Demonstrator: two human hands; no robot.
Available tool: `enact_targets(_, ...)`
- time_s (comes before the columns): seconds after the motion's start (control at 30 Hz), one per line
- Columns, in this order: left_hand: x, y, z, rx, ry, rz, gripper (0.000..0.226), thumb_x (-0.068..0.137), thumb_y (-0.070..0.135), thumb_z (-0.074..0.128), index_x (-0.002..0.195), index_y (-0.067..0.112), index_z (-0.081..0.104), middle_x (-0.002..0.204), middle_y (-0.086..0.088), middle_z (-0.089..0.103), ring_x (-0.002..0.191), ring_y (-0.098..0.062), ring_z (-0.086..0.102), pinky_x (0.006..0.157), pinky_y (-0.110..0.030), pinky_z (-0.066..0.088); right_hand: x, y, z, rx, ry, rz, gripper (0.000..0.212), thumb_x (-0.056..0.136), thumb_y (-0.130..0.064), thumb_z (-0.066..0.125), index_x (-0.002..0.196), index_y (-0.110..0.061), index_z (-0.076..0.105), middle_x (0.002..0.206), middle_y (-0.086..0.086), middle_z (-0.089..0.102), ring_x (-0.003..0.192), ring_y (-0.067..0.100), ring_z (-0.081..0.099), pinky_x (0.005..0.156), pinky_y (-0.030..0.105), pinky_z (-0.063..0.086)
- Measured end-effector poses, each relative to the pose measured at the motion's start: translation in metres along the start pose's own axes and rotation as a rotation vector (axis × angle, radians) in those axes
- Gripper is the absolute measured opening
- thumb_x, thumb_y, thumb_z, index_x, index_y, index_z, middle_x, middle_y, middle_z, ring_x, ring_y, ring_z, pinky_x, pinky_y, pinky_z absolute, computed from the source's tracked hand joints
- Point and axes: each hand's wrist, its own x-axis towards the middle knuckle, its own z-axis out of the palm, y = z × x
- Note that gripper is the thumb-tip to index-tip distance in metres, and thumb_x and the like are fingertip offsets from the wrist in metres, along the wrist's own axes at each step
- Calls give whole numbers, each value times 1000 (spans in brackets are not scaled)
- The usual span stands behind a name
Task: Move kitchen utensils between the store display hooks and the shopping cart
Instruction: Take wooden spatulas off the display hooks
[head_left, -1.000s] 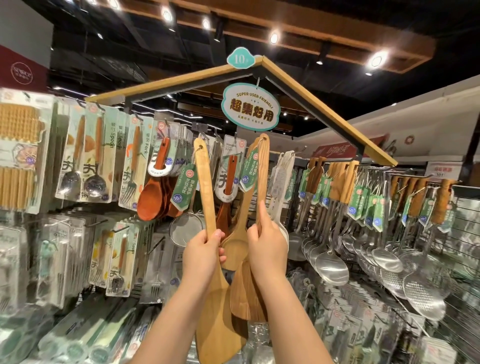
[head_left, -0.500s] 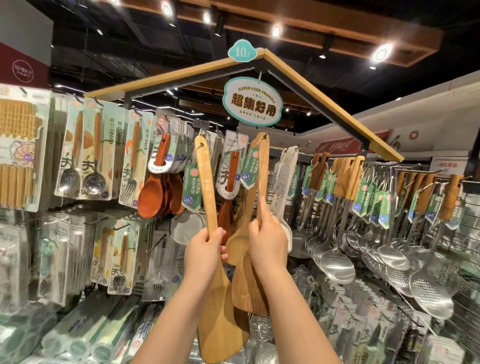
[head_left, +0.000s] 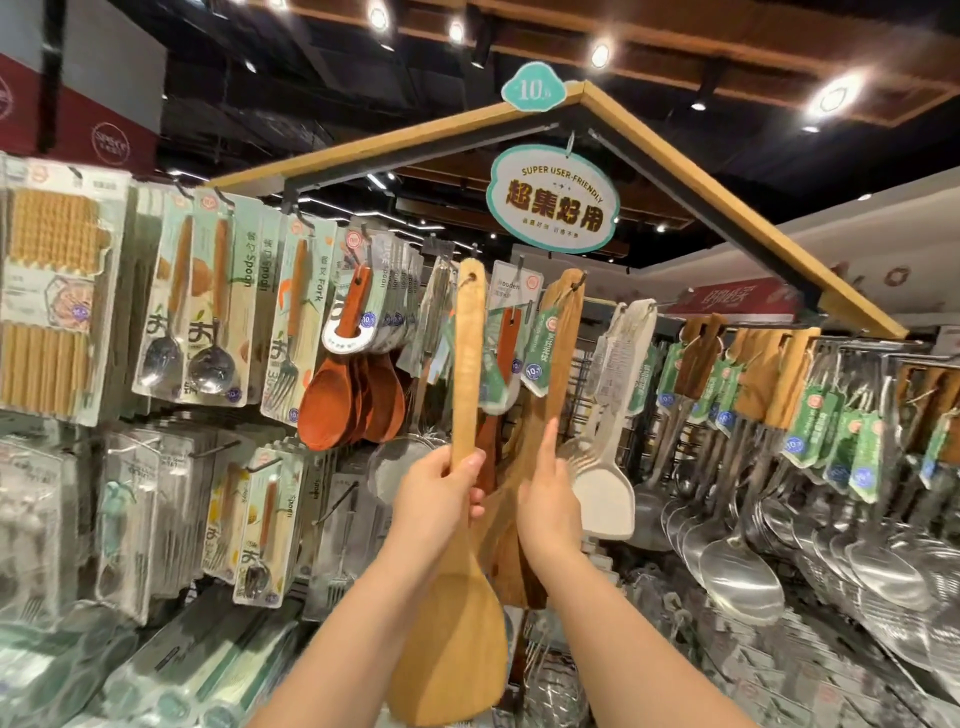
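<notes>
Head view: our left grip (head_left: 441, 491) is clamped round the handle of a light wooden spatula (head_left: 457, 639), held upright at the rack. We cannot tell if its top is on a hook. Our right grip (head_left: 550, 504) holds the darker spatulas (head_left: 558, 353) hanging beside it, one finger straight up; the other fingers are hidden. The light handle covers part of a green tag (head_left: 493, 374). Further back hang red-brown spoons (head_left: 332, 400) on the left and steel ladles (head_left: 737, 577) on the right.

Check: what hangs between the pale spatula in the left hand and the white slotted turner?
Head view: dark wooden spatulas hanging there, gripped by the right hand.
</notes>
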Motion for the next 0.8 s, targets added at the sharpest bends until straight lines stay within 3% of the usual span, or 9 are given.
enact_targets(0.1,6,9,8,-53,-52,1,14,95,13,53,83,10,60,64,0,46,47,0,47,44,-13,44,21,1,16,8,-16,22,77,98,-15,33,144,-35,-25,123,12,45,96,34,60,78,42,50)
enact_targets(0.27,10,11,11,3,-57,38,18,95,13,52,102,1,62,70,-1,48,57,-6,48,46,-12,44,35,5,21,73,-35,31,79,98,-15,37,144,-43,-21,119,13,47,97,33,59,82,42,49)
enact_targets(0.5,-1,13,21,-2,-43,12,14,95,13,51,85,15,61,67,0,50,58,-8,50,48,-15,48,17,15,8,168,35,100,62,94,-21,45,150,-26,18,136,11,44,118,32,48,98,44,43)
enact_targets(0.63,-12,22,37,-21,-78,27,10,95,13,52,91,9,62,67,1,52,58,-8,51,48,-17,48,7,12,-17,231,74,105,54,97,-25,42,148,-25,25,143,4,44,128,27,43,102,42,39)
enact_targets(0.8,-28,19,46,34,-90,92,13,94,15,54,83,15,60,65,4,54,55,-4,54,52,-18,47,-27,0,-63,485,124,104,48,100,-31,37,147,-26,30,113,-2,62,108,26,58,92,45,45)
